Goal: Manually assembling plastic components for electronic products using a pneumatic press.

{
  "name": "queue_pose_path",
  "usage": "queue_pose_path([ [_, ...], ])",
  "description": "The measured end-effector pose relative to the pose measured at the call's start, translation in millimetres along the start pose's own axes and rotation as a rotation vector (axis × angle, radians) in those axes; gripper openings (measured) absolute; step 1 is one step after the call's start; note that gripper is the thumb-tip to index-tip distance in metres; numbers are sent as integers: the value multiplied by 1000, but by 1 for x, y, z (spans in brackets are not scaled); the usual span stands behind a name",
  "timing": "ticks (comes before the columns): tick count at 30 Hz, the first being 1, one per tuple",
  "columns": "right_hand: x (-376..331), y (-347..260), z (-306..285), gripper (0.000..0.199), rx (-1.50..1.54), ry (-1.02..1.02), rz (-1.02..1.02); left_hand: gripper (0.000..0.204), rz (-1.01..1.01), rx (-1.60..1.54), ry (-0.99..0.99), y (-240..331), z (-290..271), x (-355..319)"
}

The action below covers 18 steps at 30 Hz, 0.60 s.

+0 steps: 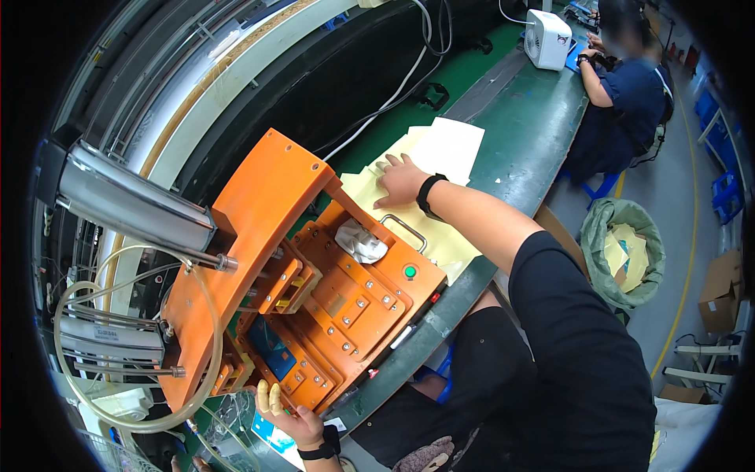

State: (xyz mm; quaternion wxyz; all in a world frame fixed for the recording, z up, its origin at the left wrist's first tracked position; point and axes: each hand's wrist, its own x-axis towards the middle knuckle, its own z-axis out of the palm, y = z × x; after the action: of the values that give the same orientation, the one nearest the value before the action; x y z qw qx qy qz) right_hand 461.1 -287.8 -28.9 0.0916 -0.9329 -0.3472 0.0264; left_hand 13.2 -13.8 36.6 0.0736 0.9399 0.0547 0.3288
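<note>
My right hand (403,182), a dark band at its wrist, reaches over pale yellow sheets (444,232) beside the orange press (259,185). Its fingers are spread on or just over the paper. At the near lower corner of the press is my left hand (289,417), palm up with fingers apart and nothing visible in it. Yellowish finger cots (268,398) cover two of its fingers. A flat blue piece (271,350) lies in the lower bay of the press. On the upper part of the press bed rests a crumpled white cloth (360,241).
Metal cylinders (138,197) and a looped clear hose (67,346) project from the press. It has a green button (410,271) and a metal handle (405,232). A white fan (548,39) and a seated person (633,90) are farther along the green bench. A green sack (629,287) holds paper scraps.
</note>
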Motion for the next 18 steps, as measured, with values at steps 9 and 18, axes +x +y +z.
queue_pose_path([
  [9, 14, -15, 4, 68, 34, 57, -116, 57, -14, 1, 19, -1, 0, -3],
  [18, 66, -28, 10, 66, 60, -173, -119, 61, -47, 12, -22, -2, 0, -8],
])
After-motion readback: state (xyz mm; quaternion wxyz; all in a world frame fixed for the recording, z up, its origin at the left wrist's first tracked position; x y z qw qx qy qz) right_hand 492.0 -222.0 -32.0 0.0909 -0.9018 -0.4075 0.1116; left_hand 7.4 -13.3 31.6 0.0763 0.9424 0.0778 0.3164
